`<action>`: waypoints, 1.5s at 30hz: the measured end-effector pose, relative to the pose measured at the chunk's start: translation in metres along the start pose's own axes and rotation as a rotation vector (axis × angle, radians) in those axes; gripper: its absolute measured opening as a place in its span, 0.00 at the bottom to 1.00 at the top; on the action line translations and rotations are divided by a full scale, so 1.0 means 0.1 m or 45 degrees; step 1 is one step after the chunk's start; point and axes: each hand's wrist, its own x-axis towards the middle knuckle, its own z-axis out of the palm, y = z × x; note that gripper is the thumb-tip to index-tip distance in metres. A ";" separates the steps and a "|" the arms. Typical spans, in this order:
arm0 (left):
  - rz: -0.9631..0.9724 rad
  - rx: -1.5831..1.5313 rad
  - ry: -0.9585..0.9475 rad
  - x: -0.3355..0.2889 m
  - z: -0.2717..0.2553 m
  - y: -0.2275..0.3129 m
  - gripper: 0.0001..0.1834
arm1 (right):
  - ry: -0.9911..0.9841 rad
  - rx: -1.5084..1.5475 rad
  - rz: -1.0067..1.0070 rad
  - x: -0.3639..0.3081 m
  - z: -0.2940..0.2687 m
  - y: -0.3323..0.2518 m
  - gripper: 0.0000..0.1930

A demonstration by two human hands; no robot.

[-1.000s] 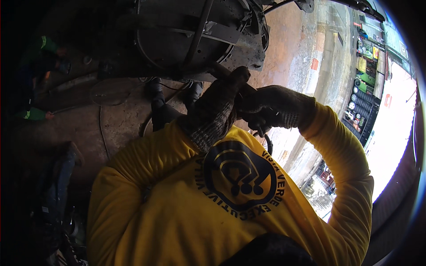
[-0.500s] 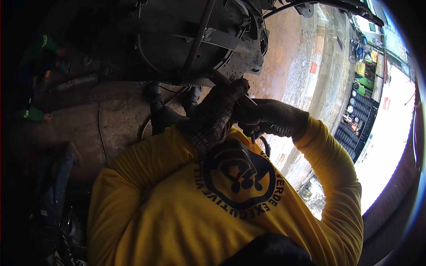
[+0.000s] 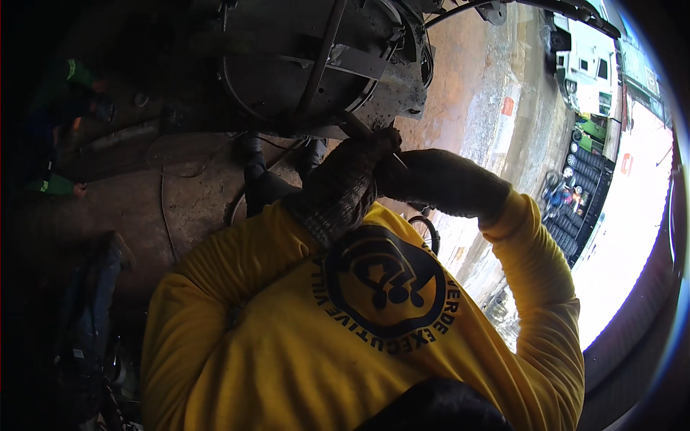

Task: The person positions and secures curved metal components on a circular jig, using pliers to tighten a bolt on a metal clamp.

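My left hand (image 3: 341, 179), in a dark knitted glove, is wrapped round a thin metal rod (image 3: 355, 125). The rod runs slantwise up to the lower edge of a dark metal machine part (image 3: 309, 90) with a round plate and a crossbar. Its lower end (image 3: 399, 159) pokes out beside the left fingers. Pressed close against that end is my right hand (image 3: 438, 183), in the same kind of glove and closed. The back of the glove hides its fingers, so what they hold cannot be made out.
A dark hose (image 3: 237, 205) and thin cables lie on the brown floor (image 3: 194, 205). Another person's green sleeve (image 3: 57, 185) shows at the far left. On the right are a wet roadway (image 3: 496, 144), a white truck (image 3: 586, 68) and a stack of tyres (image 3: 586, 172).
My right hand has turned over and shifted slightly right; its curled fingers, visible before, are now hidden. My left hand stays on the rod. A white truck has come into view outside.
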 end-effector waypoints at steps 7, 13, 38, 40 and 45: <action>-0.164 -0.181 0.051 0.06 0.01 0.10 0.32 | 0.301 -0.658 -0.090 -0.22 0.08 -0.22 0.15; -0.205 -0.368 0.168 0.07 0.08 0.10 0.21 | 0.337 -0.484 -0.149 -0.24 0.06 -0.09 0.17; 0.427 0.869 0.056 0.11 0.31 -0.06 0.16 | 1.239 0.837 -0.345 -0.56 1.04 0.78 0.14; 0.425 1.410 -0.032 -0.01 0.29 0.03 0.21 | 1.557 0.037 -0.467 -0.55 1.06 0.79 0.11; 0.507 1.373 -0.015 -0.05 0.31 -0.02 0.21 | 1.636 -0.553 -0.582 -0.52 1.02 0.78 0.11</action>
